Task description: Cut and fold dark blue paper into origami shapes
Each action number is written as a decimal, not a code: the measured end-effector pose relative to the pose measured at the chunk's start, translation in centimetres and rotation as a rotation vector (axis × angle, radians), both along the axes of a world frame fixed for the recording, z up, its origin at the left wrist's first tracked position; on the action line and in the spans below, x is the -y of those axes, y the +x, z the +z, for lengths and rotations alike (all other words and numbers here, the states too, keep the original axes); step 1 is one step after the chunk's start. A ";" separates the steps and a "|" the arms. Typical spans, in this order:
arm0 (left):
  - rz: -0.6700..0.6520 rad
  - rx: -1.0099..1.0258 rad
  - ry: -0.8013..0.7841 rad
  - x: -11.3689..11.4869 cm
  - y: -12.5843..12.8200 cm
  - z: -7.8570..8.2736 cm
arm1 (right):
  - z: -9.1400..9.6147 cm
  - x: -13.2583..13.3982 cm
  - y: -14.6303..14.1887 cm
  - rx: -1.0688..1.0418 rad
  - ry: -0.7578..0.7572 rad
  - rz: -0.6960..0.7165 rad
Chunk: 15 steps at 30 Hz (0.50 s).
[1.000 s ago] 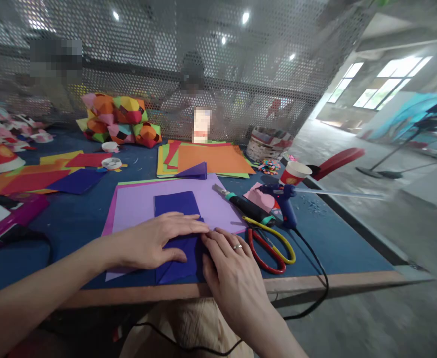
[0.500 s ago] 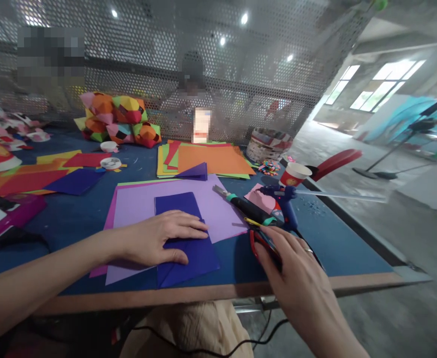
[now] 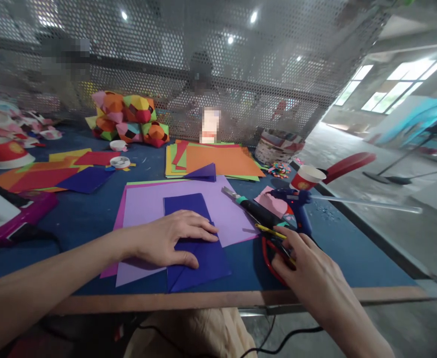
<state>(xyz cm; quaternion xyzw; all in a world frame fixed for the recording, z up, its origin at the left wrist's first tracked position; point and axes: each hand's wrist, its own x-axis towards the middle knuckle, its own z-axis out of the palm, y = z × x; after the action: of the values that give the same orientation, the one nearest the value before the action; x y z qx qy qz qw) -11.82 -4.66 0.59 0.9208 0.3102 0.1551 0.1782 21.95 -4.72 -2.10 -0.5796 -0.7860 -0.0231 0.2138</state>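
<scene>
My left hand (image 3: 169, 237) lies flat with fingers stretched out on a folded dark blue paper (image 3: 199, 258), which rests on a lilac sheet (image 3: 188, 201). My right hand (image 3: 308, 271) is closed over the handles of red-and-yellow scissors (image 3: 273, 243) near the table's front edge, and its fingers cover most of the handles. A utility knife (image 3: 250, 209) and a blue glue gun (image 3: 296, 204) lie just beyond the scissors.
A stack of coloured sheets with orange on top (image 3: 214, 159) and a small purple folded piece (image 3: 203, 172) lie further back. Paper cup (image 3: 307, 177), woven basket (image 3: 283, 144), folded paper balls (image 3: 129, 119), loose sheets at left (image 3: 47, 176). Perforated metal screen behind; wooden table edge (image 3: 222, 300) in front.
My right hand left the blue paper, moved right and closed on the scissors' handles. My left hand stayed flat on the paper. The view shifted slightly.
</scene>
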 end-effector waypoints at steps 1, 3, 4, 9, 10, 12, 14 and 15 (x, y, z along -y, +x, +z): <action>-0.005 0.000 0.004 0.0 0.0 0.0 | 0.2 0.0 0.3 -0.024 -0.024 0.013; -0.011 0.002 0.011 -0.1 0.0 0.0 | 0.8 0.4 0.6 -0.129 -0.075 0.053; -0.012 0.006 0.014 -0.1 0.0 -0.1 | 1.1 0.8 0.4 -0.213 -0.109 0.074; -0.023 0.018 0.015 -0.3 -0.1 -0.4 | 2.6 3.4 -3.0 -0.761 -0.337 0.204; -0.026 0.019 0.016 -0.3 -0.1 -0.5 | 2.6 3.7 -3.9 -0.877 -0.355 0.234; -0.026 0.020 0.017 -0.3 0.0 -0.5 | 2.3 4.2 -5.7 -1.044 -0.463 0.294; -0.008 0.019 0.015 -0.2 0.0 -0.6 | 2.0 4.6 -7.5 -1.169 -0.594 0.364; 0.002 0.016 0.009 -0.2 0.1 -0.6 | 1.8 4.8 -8.4 -1.224 -0.646 0.398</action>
<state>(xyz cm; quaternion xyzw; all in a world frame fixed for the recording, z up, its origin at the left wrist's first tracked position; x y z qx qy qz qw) -11.76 -4.43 0.03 0.9201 0.3089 0.1641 0.1762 13.58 -9.51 -0.29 -0.3688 -0.5833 0.5790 0.4342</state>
